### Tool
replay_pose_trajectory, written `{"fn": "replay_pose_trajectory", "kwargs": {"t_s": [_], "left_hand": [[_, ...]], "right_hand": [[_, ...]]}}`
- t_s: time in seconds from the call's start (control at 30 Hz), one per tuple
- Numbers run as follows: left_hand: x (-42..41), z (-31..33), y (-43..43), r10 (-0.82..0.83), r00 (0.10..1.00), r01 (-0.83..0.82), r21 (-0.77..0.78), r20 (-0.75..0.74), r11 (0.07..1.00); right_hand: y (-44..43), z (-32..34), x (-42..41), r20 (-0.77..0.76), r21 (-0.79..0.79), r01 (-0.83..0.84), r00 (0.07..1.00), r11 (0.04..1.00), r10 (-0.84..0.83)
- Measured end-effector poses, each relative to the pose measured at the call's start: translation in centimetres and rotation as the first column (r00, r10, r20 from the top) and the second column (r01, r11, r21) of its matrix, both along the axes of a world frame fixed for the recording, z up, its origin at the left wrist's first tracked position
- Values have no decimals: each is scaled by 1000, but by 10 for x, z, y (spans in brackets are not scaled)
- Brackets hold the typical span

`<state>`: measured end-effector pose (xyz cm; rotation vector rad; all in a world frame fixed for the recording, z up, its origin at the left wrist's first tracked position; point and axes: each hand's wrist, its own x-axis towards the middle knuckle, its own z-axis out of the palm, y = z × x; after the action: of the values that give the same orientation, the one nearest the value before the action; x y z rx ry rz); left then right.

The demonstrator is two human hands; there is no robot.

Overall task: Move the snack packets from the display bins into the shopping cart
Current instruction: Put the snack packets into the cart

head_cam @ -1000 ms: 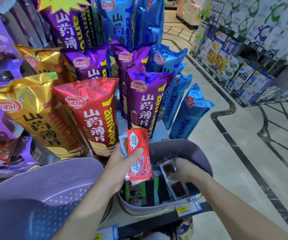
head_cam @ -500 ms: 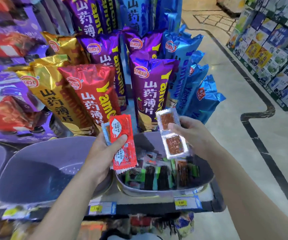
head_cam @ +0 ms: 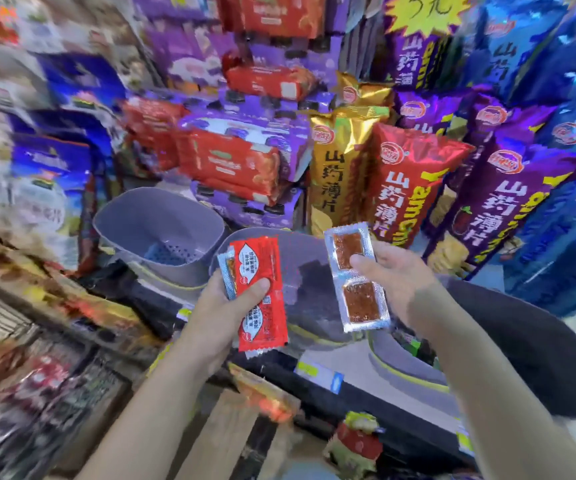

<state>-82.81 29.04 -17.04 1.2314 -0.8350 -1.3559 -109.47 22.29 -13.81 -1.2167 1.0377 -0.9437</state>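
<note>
Left hand (head_cam: 222, 311): grasping red packet (head_cam: 260, 292). Right hand (head_cam: 397, 275): pinching twin clear packet (head_cam: 357, 277). Both above grey bins (head_cam: 162, 220).

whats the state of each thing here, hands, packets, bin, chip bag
left hand, grips two packets, thumb across the front
red packet, held upright, looks sealed
silver-edged packet, tucked behind the red packet, mostly hidden
right hand, pinches the twin-cell packet
twin-cell packet, held in the air, looks sealed
purple bin, on the shelf, perforated bottom showing
red chip bag, standing upright
</note>
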Motion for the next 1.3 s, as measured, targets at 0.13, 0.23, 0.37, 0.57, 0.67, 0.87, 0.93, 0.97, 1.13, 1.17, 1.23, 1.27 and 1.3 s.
{"fn": "replay_pose_trajectory", "kwargs": {"t_s": [0.13, 0.23, 0.37, 0.57, 0.67, 0.87, 0.93, 0.97, 1.13, 1.17, 1.23, 1.27, 1.3], "left_hand": [[93, -6, 54, 125, 992, -125, 5, -10, 992], [164, -14, 102, 266, 964, -266, 25, 3, 964], [249, -26, 172, 434, 901, -434, 75, 17, 898], [331, -28, 243, 657, 754, -650, 178, 25, 739], [366, -29, 263, 744, 666, -735, 216, 49, 643], [435, -44, 273, 853, 517, -835, 261, 72, 484], [461, -53, 266, 873, 481, -852, 278, 82, 444], [474, -59, 262, 881, 466, -858, 287, 85, 426], [536, -88, 228, 901, 416, -862, 368, 125, 347], [548, -96, 220, 897, 423, -854, 386, 128, 347], [572, -114, 203, 896, 426, -842, 418, 129, 340], [584, -123, 194, 897, 423, -837, 436, 130, 332], [594, -133, 186, 896, 423, -830, 454, 133, 324]], "right_hand": [[22, -1, 101, -3, 14, -137, 991, 990, 137], [44, -5, 177, 6, 11, -258, 966, 966, 258], [73, -15, 284, 38, 42, -399, 917, 916, 397], [93, -32, 410, 13, 127, -560, 826, 818, 563], [91, -43, 465, -9, 142, -655, 749, 742, 663], [71, -72, 574, 1, 195, -753, 641, 629, 767], [61, -84, 612, 2, 223, -773, 610, 595, 792], [55, -91, 631, -1, 235, -779, 597, 581, 802], [30, -122, 722, -43, 322, -796, 529, 513, 848], [25, -128, 738, -53, 344, -796, 514, 499, 856], [16, -146, 769, -75, 382, -792, 487, 476, 870], [12, -156, 783, -91, 399, -788, 475, 469, 875], [8, -167, 795, -108, 415, -781, 467, 466, 878]]}}
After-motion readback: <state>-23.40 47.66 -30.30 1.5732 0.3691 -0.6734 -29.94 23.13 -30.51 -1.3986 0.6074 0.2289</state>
